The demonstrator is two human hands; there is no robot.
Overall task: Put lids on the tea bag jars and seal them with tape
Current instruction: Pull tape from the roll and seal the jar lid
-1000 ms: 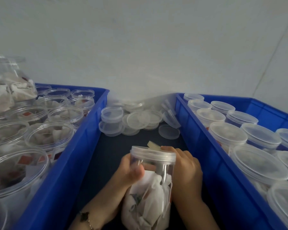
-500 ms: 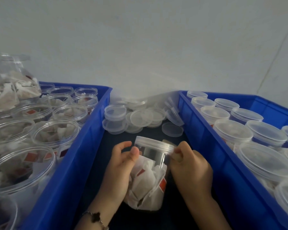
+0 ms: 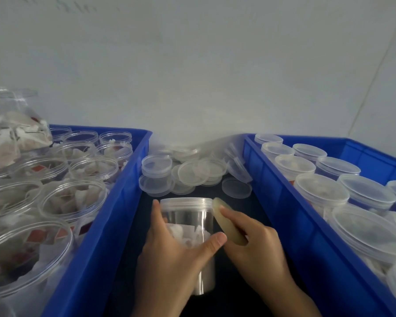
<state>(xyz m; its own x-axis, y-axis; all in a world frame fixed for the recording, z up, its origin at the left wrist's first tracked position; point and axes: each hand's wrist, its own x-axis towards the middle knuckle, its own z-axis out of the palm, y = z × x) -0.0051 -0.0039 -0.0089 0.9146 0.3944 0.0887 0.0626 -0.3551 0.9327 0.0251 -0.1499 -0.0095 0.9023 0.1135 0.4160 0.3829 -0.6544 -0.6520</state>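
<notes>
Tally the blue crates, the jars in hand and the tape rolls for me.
Blue crates: 2
Held jar: 1
Tape roll: 1
Total: 4

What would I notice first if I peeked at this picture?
Right in the middle, a left hand grips a lidded jar of tea bags while the right hand holds a yellowish tape roll against its side. On either side sit big blue bins: the left bin has open jars, the right bin has lidded ones.
</notes>
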